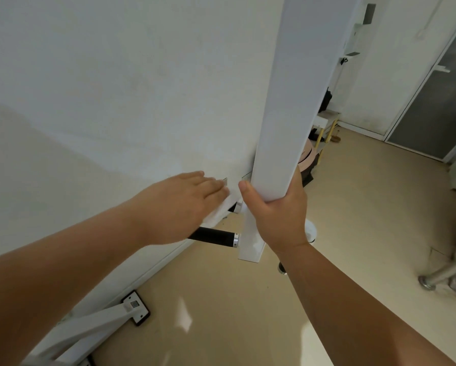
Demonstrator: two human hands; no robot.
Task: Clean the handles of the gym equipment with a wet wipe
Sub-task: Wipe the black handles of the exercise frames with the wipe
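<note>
A tall white upright post [287, 101] of the gym machine runs from the top of the view down to the floor. My right hand [277, 210] is wrapped around the post low down. A black handle [213, 235] with a silver end cap sticks out to the left of the post near its base. My left hand [184, 207] is stretched flat above the handle's left part, fingers extended, with a white wet wipe [219, 211] under the palm. The wipe hangs just above the handle; contact with it is hidden by the hand.
A white wall [116, 88] stands close on the left. A white frame leg with a black foot plate [136, 307] lies on the beige floor at lower left. A metal bar [443, 273] juts in at right. A small yellow-legged stand [325, 128] and a grey door [438, 101] are behind.
</note>
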